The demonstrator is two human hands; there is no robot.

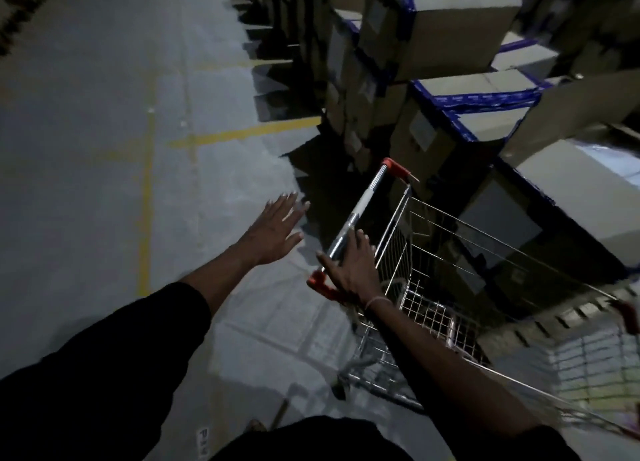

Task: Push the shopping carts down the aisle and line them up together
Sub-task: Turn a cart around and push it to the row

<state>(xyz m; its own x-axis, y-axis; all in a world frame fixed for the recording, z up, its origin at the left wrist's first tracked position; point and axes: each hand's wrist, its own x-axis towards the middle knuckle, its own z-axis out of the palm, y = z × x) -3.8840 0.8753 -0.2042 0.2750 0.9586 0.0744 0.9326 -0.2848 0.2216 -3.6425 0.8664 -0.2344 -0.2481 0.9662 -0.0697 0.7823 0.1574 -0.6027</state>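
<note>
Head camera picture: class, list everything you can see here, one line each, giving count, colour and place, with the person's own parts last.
Shopping cart: one clearly seen, silver wire, right of centre beside the boxes.
Cart handle: one, silver bar with red-orange ends, centre.
Cardboard boxes: many, brown with blue tape, stacked along the right.
Floor: grey, left half.
Floor lines: several, yellow, left of centre.
Left hand: one, fingers spread, in the air left of the handle, holding nothing.
Right hand: one, on the handle near its lower red end.
Sleeves: two, black, bottom.
</note>
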